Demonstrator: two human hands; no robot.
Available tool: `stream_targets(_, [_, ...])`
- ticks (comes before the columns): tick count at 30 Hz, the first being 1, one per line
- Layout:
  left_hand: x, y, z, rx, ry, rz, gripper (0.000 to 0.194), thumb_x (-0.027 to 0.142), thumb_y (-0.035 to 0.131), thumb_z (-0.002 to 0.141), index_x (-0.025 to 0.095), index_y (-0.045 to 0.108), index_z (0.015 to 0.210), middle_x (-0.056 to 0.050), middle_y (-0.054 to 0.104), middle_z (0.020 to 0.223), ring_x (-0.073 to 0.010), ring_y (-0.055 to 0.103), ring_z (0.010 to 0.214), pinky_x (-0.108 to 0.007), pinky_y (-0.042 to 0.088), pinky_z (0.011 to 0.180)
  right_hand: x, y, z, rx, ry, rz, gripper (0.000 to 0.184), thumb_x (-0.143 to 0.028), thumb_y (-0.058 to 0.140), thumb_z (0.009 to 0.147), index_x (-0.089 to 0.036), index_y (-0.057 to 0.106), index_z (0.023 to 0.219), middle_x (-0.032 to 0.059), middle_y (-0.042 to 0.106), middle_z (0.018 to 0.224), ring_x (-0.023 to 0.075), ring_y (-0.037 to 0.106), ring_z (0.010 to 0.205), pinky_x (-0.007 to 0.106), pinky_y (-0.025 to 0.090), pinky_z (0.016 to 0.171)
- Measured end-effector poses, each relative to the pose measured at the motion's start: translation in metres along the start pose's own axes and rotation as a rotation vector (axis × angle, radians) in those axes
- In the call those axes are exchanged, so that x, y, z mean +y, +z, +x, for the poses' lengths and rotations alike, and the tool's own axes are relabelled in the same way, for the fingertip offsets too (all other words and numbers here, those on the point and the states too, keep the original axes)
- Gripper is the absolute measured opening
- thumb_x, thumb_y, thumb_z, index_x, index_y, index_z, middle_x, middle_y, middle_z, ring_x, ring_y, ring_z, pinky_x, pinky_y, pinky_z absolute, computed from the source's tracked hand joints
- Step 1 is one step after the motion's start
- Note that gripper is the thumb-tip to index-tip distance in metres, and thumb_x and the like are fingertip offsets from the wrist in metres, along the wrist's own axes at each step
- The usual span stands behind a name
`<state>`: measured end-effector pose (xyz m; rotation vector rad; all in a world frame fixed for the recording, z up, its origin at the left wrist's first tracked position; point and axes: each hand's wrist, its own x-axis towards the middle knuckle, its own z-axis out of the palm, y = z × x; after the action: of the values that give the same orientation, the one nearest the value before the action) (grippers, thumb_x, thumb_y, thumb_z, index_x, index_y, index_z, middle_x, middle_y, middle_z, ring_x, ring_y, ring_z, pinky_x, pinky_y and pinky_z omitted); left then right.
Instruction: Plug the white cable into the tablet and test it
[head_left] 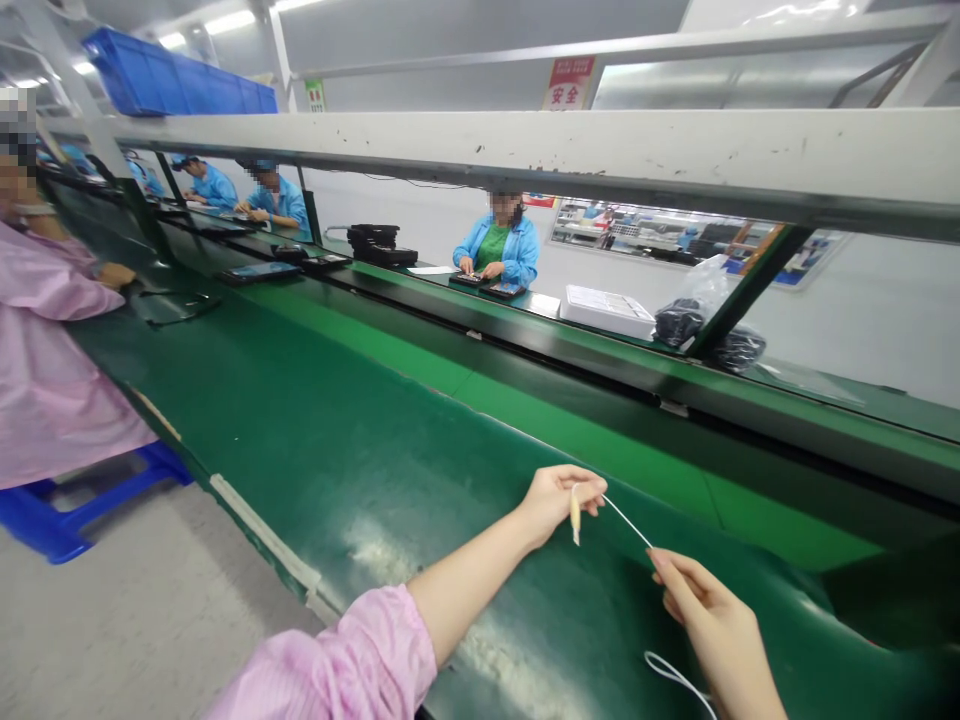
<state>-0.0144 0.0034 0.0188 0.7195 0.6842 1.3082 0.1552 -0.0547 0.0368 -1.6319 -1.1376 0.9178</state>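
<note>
My left hand (556,497) is pinched shut on the end of a thin white cord (626,523), where a small yellowish tag (575,516) hangs down. The cord runs taut to my right hand (701,600), whose fingers are closed on it. Past that hand the cord loops down toward the bottom edge. Both hands hover just above the dark green conveyor belt (360,440). My left arm wears a pink sleeve (352,665).
A person in pink (45,340) sits at the left on a blue stool (67,515). Across the belt, people in blue coats (501,250) handle dark trays. A white box (607,310), black bagged items (679,322) and blue bins (180,85) stand farther off.
</note>
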Motion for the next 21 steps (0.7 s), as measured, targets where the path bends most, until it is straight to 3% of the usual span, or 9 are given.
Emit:
stream_targets(5, [0.012, -0.012, 0.008, 0.076, 0.062, -0.094, 0.06, 0.057, 0.089, 0.038, 0.012, 0.061, 0.065, 0.001, 0.059, 0.057, -0.0067, 0.052, 0.054, -0.024, 0.044, 0.062, 0.012, -0.006, 0.008, -0.035, -0.069, -0.05, 0.055, -0.066, 0.077, 0.043, -0.018, 0.074, 0.07, 0.0062, 0.064, 0.065, 0.019, 0.054, 0.056, 0.027, 0.046, 0.051])
stream_targets(11, [0.017, -0.024, 0.016, 0.131, 0.054, -0.214, 0.052, 0.047, 0.093, 0.042, 0.013, 0.059, 0.063, 0.001, 0.059, 0.059, -0.0084, 0.053, 0.056, -0.029, 0.048, 0.067, 0.036, -0.008, 0.017, -0.186, -0.156, -0.053, 0.053, -0.066, 0.078, 0.053, -0.019, 0.074, 0.076, 0.0082, 0.068, 0.078, 0.0242, 0.062, 0.073, 0.027, 0.052, 0.064])
stream_targets(16, [0.035, -0.047, 0.025, 0.249, 0.116, -0.363, 0.044, 0.04, 0.091, 0.053, 0.017, 0.056, 0.068, 0.005, 0.059, 0.062, -0.0064, 0.052, 0.057, -0.028, 0.048, 0.073, 0.024, -0.007, 0.0, -0.361, -0.115, -0.041, 0.053, -0.066, 0.075, 0.064, -0.016, 0.074, 0.083, 0.0028, 0.056, 0.06, 0.0145, 0.045, 0.05, 0.026, 0.038, 0.047])
stream_targets(21, [0.052, -0.064, 0.029, 0.323, 0.139, -0.492, 0.037, 0.033, 0.089, 0.059, 0.017, 0.057, 0.069, 0.007, 0.057, 0.059, -0.0073, 0.053, 0.057, -0.028, 0.047, 0.075, 0.013, -0.006, -0.005, -0.579, -0.053, -0.029, 0.058, -0.069, 0.075, 0.065, -0.016, 0.074, 0.086, 0.0017, 0.054, 0.059, 0.0153, 0.046, 0.054, 0.027, 0.04, 0.056])
